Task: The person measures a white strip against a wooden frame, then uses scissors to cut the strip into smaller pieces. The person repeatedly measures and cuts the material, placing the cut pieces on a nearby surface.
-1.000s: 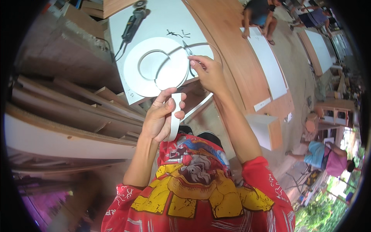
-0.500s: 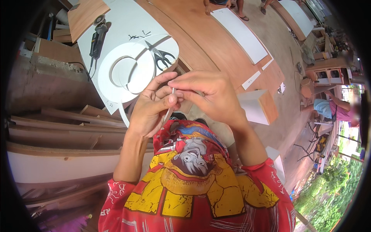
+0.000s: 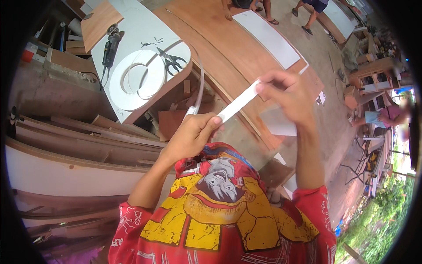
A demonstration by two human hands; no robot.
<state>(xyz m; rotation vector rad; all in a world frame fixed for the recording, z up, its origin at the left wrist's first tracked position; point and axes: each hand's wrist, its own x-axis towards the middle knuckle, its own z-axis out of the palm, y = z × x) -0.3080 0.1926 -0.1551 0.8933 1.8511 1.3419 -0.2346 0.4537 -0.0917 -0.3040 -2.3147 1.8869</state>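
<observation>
And there's the white strip [image 3: 239,101], narrow, flat and smooth, running straight between the left hand [image 3: 192,133] and the right hand [image 3: 285,94], slanting up toward the right! Beyond the left hand, a further pale length [image 3: 202,80] bows upward in a loose, edge-on curve.

Daylight glares beside greenery [image 3: 373,224] at lower right — center bright, straight edges bending toward blackened corners.
</observation>
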